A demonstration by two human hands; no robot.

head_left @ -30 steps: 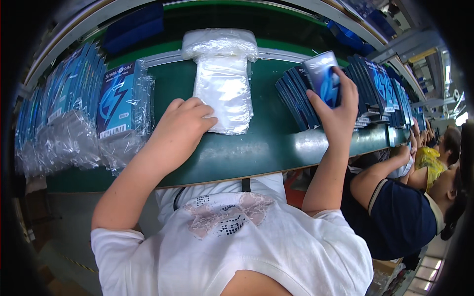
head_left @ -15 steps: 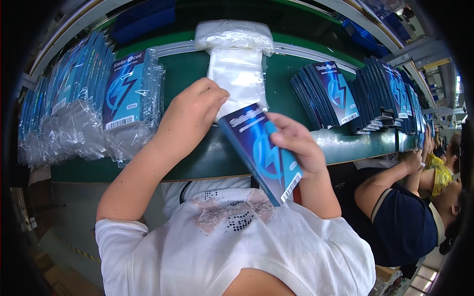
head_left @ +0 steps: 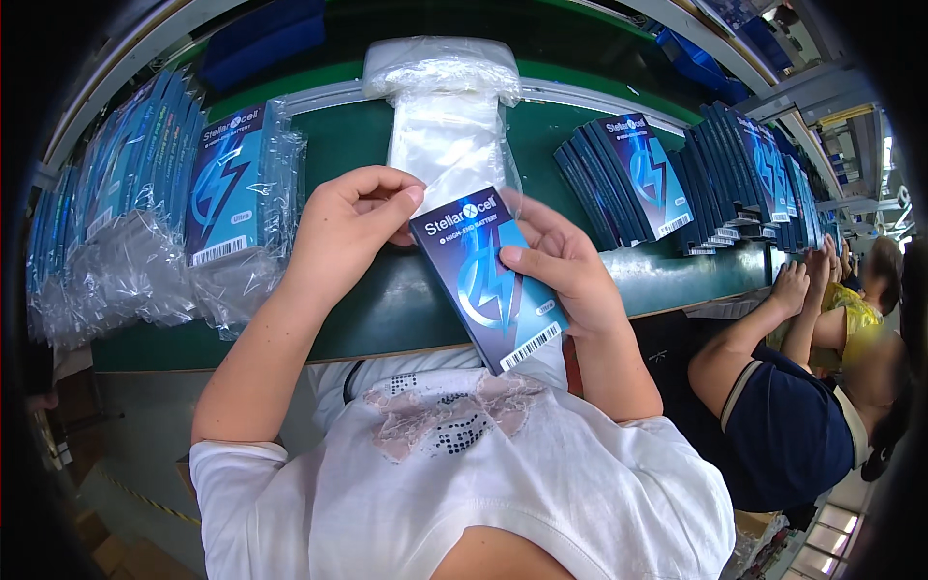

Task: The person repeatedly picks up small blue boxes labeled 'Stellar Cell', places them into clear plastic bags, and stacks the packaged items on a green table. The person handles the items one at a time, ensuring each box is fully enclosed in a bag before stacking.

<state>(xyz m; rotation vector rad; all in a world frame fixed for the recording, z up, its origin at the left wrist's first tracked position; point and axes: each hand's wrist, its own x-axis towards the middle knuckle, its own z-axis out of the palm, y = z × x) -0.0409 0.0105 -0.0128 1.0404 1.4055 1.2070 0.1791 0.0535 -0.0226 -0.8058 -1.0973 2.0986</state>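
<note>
My right hand [head_left: 570, 266] grips a flat blue battery box [head_left: 474, 290], thumb on its printed front and fingers behind. The box is tilted, its lower end toward my chest. My left hand [head_left: 353, 227] is closed in a pinch at the near left edge of a stack of clear plastic bags [head_left: 449, 145], and a thin film edge runs from the fingertips. The box's top corner is close to those fingertips and covers the near end of the bags. Whether the box touches the film I cannot tell.
Bagged battery boxes [head_left: 227, 188] stand in rows at the left of the green table [head_left: 387, 324]. Unbagged boxes [head_left: 643, 179] lean in stacks at the right. Blue bins [head_left: 261, 43] lie beyond the metal rail. A co-worker in a dark shirt [head_left: 793, 435] sits at my right.
The box has moved slightly left and its front has turned more toward me. My left hand has shifted a little left and nearer, still pinching. The whole view has shifted slightly.
</note>
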